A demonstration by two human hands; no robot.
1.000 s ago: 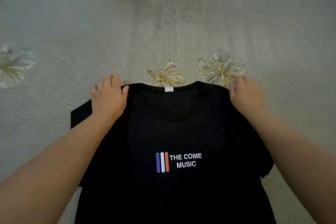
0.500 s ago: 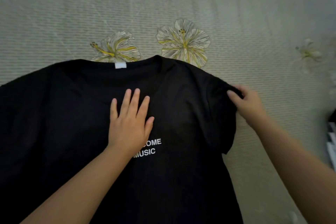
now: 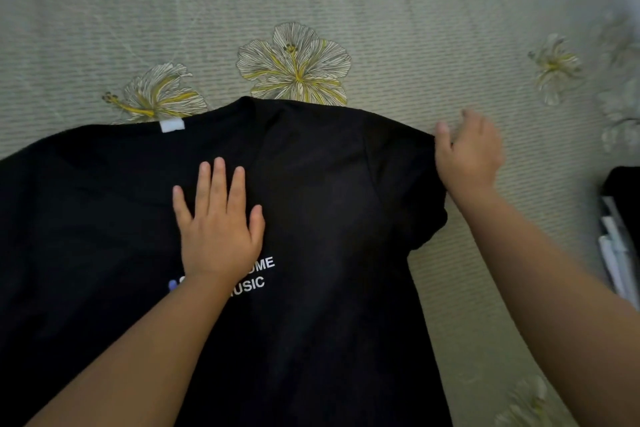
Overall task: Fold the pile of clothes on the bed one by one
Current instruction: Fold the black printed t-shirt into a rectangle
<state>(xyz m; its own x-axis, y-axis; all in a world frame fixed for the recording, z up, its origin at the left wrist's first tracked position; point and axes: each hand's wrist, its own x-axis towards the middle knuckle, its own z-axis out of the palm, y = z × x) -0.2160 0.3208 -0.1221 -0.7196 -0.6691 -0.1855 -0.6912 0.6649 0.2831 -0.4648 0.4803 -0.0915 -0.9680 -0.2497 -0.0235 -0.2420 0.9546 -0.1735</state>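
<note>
- The black T-shirt (image 3: 329, 253) lies face up on the bed (image 3: 415, 28), its collar at the far side, its white neck label (image 3: 172, 124) showing, and the flowered bedspread around it.
- The left hand (image 3: 218, 229) lies flat on the chest, fingers straight and slightly spread, just above the white chest print (image 3: 254, 274), pinning the cloth.
- The right hand (image 3: 469, 152) is at the shirt's right shoulder edge; it is blurred, the fingers look loosely parted, and whether they pinch the cloth I cannot tell.
- The step in hand looks like folding the right sleeve inward.
- To do it well: keep that left palm firm as the anchor, take the shoulder seam and the sleeve together, and carry them across in a straight line, smoothing as they land.
- Dark folded clothing (image 3: 621, 218) sits at the right edge.
</note>
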